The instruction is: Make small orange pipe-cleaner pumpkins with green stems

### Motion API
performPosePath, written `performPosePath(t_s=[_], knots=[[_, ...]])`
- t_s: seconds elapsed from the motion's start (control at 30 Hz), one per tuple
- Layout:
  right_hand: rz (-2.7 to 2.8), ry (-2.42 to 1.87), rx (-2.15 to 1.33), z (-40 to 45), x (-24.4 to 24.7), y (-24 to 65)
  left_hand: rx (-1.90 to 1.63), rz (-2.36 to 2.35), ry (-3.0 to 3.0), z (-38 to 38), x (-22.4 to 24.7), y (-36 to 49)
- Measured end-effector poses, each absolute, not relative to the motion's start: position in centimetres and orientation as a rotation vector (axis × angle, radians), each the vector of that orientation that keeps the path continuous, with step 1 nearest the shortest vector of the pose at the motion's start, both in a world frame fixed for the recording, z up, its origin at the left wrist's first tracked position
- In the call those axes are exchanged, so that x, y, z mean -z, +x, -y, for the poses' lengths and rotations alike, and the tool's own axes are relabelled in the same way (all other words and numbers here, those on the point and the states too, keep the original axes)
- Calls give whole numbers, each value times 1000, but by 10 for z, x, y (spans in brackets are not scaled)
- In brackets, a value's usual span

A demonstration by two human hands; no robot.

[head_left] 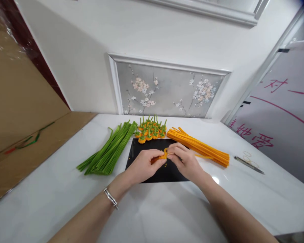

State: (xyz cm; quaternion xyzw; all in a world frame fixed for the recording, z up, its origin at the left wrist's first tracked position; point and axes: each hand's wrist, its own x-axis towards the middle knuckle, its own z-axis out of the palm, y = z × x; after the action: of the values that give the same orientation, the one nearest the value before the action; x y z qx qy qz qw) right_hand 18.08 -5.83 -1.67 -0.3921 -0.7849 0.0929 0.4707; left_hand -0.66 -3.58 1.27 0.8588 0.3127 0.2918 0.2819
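Observation:
Above a black mat (152,175), my left hand (145,164) pinches a small coiled piece of orange pipe cleaner (165,153). My right hand (184,161) is closed on the same orange piece from the other side, and an orange strand sticks out to its right. Behind the mat stand several small orange pieces with green stems (149,132). A bundle of green pipe cleaners (108,150) lies to the left, and a bundle of orange pipe cleaners (199,145) lies to the right.
Scissors or a similar pointed metal tool (249,164) lie at the right of the white table (167,216), beside thin loops. Cardboard (22,94) stands at the left. A framed floral panel (167,89) is on the wall behind.

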Motion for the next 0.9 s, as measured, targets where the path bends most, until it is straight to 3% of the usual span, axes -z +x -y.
performPosePath(t_s=[0.17,0.47,0.67,0.9], knots=[[1848,-1001,-402,60,20,178,-816,-797,2189,38,-16,-6],[1957,-949,-231,59,10,184,-818,-819,2112,39,-23,-9],[1915,-1005,-641,56,19,185,-875,-828,2116,39,-20,-6],[2138,-1079,-295,64,10,184,-1009,-980,2112,35,-15,-9]])
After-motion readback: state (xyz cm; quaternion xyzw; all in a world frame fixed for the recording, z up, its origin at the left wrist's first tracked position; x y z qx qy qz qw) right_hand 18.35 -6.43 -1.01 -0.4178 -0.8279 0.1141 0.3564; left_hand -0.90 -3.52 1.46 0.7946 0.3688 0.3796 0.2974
